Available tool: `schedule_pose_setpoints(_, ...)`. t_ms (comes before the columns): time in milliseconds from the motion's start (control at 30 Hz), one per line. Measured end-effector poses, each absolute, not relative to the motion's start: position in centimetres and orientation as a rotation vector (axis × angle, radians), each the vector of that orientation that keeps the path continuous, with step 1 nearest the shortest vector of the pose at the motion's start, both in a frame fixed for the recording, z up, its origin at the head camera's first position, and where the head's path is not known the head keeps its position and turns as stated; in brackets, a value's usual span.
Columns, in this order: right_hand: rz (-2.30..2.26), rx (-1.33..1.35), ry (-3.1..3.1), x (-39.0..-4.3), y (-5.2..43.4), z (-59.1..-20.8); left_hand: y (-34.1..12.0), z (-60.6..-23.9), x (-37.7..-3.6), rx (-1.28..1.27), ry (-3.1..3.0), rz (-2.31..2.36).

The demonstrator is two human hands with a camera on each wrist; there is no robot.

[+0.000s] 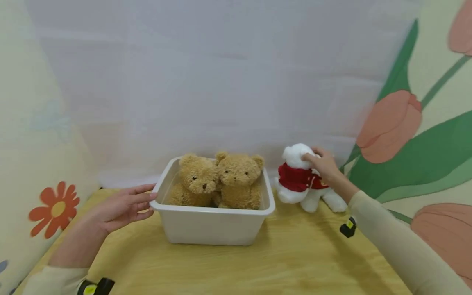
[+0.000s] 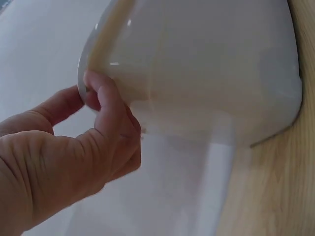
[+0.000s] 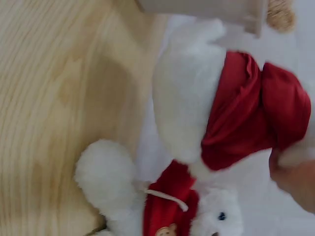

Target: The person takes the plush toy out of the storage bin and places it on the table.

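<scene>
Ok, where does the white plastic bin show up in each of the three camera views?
Head: white bin at centre, on the wooden table, left hand at its rim.
Left wrist: bin wall fills the upper right.
Right wrist: only a corner at the top edge.
Shared landmark: the wooden table.
</scene>
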State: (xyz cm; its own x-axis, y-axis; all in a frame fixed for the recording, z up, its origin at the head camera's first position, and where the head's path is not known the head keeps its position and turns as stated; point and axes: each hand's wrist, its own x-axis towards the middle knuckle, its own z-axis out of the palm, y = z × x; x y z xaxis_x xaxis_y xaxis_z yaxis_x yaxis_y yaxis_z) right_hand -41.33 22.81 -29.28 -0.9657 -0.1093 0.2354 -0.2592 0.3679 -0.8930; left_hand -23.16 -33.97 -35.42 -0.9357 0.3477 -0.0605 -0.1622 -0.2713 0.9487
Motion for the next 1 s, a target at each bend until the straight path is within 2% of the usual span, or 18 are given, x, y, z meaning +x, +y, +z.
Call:
schedule_pose_setpoints(167, 1.534, 0.458, -2.579, -41.9, 28.4, -30.5, -30.1, -34.1, -26.0, 0.225, 1.697, 2.223)
schedule_pose_setpoints(300, 1.423, 0.559, -2.658, -43.2, 29.9, -31.5, -29.5, -34.2, -26.3, 0.170, 1.654, 2.277)
schedule_pose_setpoints(567, 1.435, 0.783, -2.740, -47.1, 28.4, -33.2, -31.5, -34.8, -23.3, 0.082, 1.627, 2.398)
schedule_pose_setpoints(733, 1.502, 0.788, -2.739, -48.9, 27.3, -33.5, -32.0, -34.5, -21.4, 0.080, 1.618, 2.423)
schedule_pose_setpoints(833, 1.317, 0.821, -2.793, -48.7, 27.1, -32.7, -32.2, -34.4, -21.3, 0.088, 1.616, 2.432)
schedule_pose_setpoints(1000, 0.926, 1.041, -2.778, -48.3, 26.0, -31.9, -32.2, -34.8, -21.5, 0.103, 1.571, 2.448)
